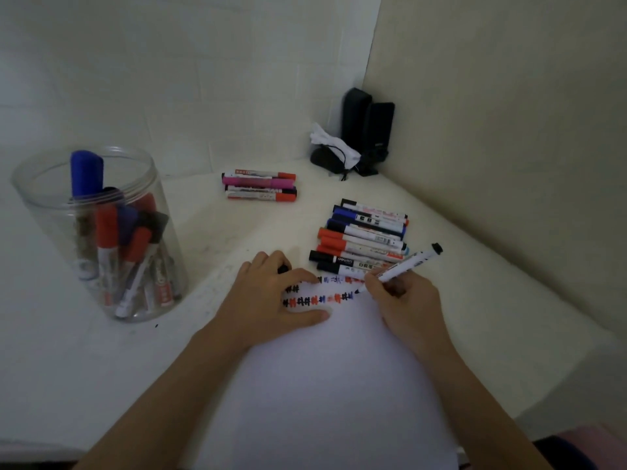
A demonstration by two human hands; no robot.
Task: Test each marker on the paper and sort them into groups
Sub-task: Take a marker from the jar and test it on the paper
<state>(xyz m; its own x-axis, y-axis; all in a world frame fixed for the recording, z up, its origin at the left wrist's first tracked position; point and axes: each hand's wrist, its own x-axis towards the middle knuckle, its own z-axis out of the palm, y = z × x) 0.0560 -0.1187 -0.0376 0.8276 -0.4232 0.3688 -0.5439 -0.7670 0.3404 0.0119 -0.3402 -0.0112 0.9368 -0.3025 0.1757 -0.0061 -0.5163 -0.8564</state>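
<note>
clear jar point(101, 239) of markers stands left on tabletop point(509, 334). left hand point(271, 296) presses paper point(322, 385) flat, fingers spread, a black cap point(284, 268) beneath them. right hand point(400, 300) pinches marker point(407, 264), tip on paper beside test marks point(319, 296). sorted groups point(363, 237) lie just behind.

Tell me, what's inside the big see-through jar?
The jar holds markers standing on end, with caps in red, blue and black near the top. They overlap, so I can't count them or see what's at the very bottom.
</note>
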